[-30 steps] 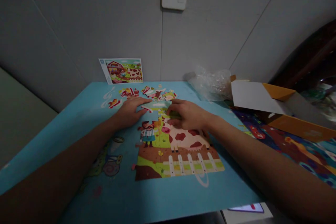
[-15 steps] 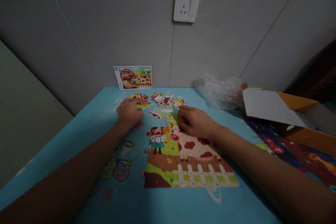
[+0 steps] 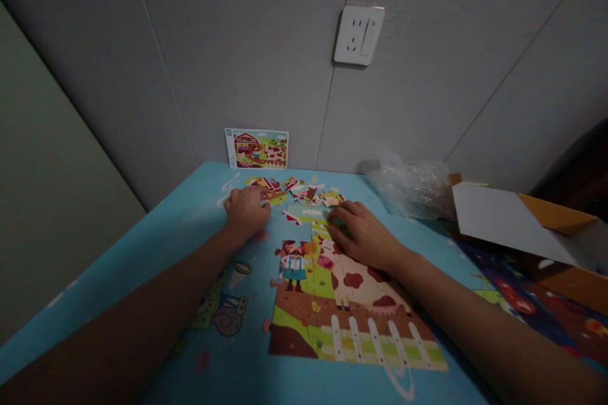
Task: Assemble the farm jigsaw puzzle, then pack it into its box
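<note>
**Two bare hands over a half-built farm puzzle**

From where I stand, the joined puzzle [image 3: 292,307] lies flat on the blue surface [image 3: 237,373], its cow and fence side filled in, its left edge ragged. Loose pieces [image 3: 301,190] sit in small heaps beyond it, and a red-and-white piece [image 3: 291,218] lies just above the farmer figure, with bare blue between them.

With thin pieces like these, I'd slide one out of the heap and pinch it by its edges, so the printed side can be checked against the picture card [image 3: 263,150] propped at the wall [image 3: 256,44]. Tabs should line up before any pressing, which is best done straight down, with light fingers bracing the joined part so its seams don't spring open.

The left hand [image 3: 247,210] is palm down beside the left heap, fingers loosely bent and forefinger reaching to the pieces; I can't tell whether it grips one. The right hand [image 3: 365,237] arches over the upper part of the puzzle, above the cow, thumb and fingers parted, with nothing visible in its hold. Both forearms slant inward from the near corners, the right one crossing low over the cow's side of the puzzle.
</note>
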A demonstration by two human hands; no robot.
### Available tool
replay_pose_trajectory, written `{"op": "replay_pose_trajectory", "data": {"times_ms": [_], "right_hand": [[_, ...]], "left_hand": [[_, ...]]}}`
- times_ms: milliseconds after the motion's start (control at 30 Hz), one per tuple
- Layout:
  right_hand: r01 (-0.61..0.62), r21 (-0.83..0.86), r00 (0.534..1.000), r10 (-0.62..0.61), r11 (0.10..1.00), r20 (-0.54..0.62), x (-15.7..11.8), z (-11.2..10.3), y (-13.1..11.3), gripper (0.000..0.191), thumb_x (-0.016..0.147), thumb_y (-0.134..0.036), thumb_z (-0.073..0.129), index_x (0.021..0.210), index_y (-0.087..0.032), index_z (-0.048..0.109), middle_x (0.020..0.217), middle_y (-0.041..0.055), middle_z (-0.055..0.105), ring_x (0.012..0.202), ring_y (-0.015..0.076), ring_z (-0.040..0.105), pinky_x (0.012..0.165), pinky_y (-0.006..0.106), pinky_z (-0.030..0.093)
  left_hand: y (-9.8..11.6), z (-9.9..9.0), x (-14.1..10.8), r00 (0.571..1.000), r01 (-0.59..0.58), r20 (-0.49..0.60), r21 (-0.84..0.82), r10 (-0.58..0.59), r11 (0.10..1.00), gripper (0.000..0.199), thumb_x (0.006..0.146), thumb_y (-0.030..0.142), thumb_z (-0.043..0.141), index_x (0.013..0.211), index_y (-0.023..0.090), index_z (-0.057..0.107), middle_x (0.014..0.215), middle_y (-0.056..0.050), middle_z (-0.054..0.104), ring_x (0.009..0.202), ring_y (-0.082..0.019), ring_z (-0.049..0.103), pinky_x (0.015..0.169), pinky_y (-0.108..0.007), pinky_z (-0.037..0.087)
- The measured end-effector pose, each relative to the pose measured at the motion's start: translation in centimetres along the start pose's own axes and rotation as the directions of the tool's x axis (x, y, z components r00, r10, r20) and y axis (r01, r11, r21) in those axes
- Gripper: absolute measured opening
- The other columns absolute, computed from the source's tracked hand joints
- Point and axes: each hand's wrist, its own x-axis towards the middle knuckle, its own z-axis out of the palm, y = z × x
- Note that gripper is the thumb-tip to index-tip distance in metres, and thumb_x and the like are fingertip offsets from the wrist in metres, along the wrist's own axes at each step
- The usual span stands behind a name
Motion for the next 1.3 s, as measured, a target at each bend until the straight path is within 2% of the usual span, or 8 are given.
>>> {"op": "replay_pose_trajectory", "data": {"times_ms": [167,233,367,467,667,1033,1233,1300], "right_hand": [[-0.001,0.019,1.000,0.002,1.000,-0.019,0.0,0.1,0.0,0.024,0.091,-0.028,0.047,0.101,-0.013,0.063,0.100,0.0139,0.059,0.093,0.0239,0.053,0.087,0.040,0.043],[-0.021,0.045,0.999,0.022,0.999,-0.028,0.2,0.3,0.3,0.023,0.090,-0.027,0.048,0.099,-0.014,0.064,0.100,0.0130,0.060,0.093,0.0235,0.054,0.088,0.039,0.044],[-0.087,0.046,0.989,0.092,0.995,-0.119,0.7,0.9,1.5,0.025,0.088,-0.027,0.050,0.103,-0.014,0.066,0.105,0.0137,0.060,0.100,0.0252,0.054,0.092,0.039,0.043],[-0.143,-0.018,0.976,0.138,0.989,-0.170,1.1,1.4,2.4,0.042,0.089,-0.036,0.051,0.126,-0.017,0.059,0.127,0.0163,0.053,0.115,0.0301,0.048,0.099,0.046,0.038],[-0.224,-0.065,0.974,0.226,0.972,0.033,1.3,1.7,2.6,0.046,0.093,-0.050,0.042,0.133,-0.030,0.054,0.136,0.0131,0.050,0.120,0.0334,0.048,0.097,0.051,0.038],[-0.228,-0.125,0.974,0.228,0.966,-0.008,1.2,2.0,1.8,0.044,0.092,-0.044,0.042,0.128,-0.022,0.055,0.141,0.0116,0.047,0.120,0.0312,0.045,0.095,0.046,0.039],[-0.233,-0.223,0.969,0.245,0.947,0.026,5.3,1.1,0.7,0.035,0.089,-0.042,0.048,0.099,-0.017,0.069,0.130,0.0151,0.054,0.116,0.0340,0.048,0.094,0.046,0.038],[-0.291,-0.143,0.950,0.303,0.946,0.070,7.5,1.2,0.9,0.042,0.087,-0.044,0.053,0.113,-0.013,0.063,0.124,0.0171,0.058,0.114,0.0305,0.052,0.095,0.040,0.038]], "left_hand": [[0.1,0.3,0.1,1.000,-0.031,-0.005,-0.042,0.031,0.999,0.033,0.076,0.026,0.052,0.104,0.025,0.071,0.110,-0.008,0.067,0.109,-0.036,0.052,0.090,-0.054,0.040],[0.4,0.4,0.0,0.989,-0.144,-0.030,-0.092,0.142,0.985,0.023,0.077,0.027,0.054,0.090,0.023,0.073,0.104,-0.007,0.067,0.106,-0.031,0.054,0.094,-0.048,0.040],[1.1,0.4,-1.0,0.863,-0.502,-0.059,-0.215,0.502,0.838,0.023,0.081,0.031,0.057,0.096,0.020,0.070,0.107,-0.007,0.066,0.109,-0.024,0.054,0.101,-0.042,0.036],[1.3,0.5,-1.6,0.786,-0.587,0.049,-0.255,0.616,0.769,0.033,0.081,0.037,0.061,0.111,0.024,0.066,0.126,-0.006,0.060,0.122,-0.028,0.047,0.106,-0.050,0.030],[1.2,0.4,-1.6,0.789,-0.561,0.110,-0.275,0.605,0.781,0.028,0.082,0.031,0.062,0.108,0.024,0.066,0.128,-0.007,0.059,0.124,-0.028,0.047,0.106,-0.052,0.029],[0.8,1.4,-0.6,0.778,-0.591,0.025,-0.310,0.628,0.745,0.019,0.085,0.030,0.058,0.099,0.024,0.070,0.117,-0.004,0.066,0.116,-0.023,0.053,0.103,-0.044,0.035],[0.8,1.6,-0.6,0.792,-0.578,0.006,-0.311,0.610,0.754,0.017,0.084,0.030,0.059,0.097,0.025,0.069,0.116,-0.001,0.067,0.117,-0.023,0.052,0.105,-0.046,0.031],[0.8,1.6,-0.8,0.792,-0.580,0.007,-0.302,0.610,0.756,0.018,0.085,0.031,0.058,0.099,0.025,0.069,0.117,-0.001,0.066,0.117,-0.023,0.052,0.104,-0.047,0.031]]}}
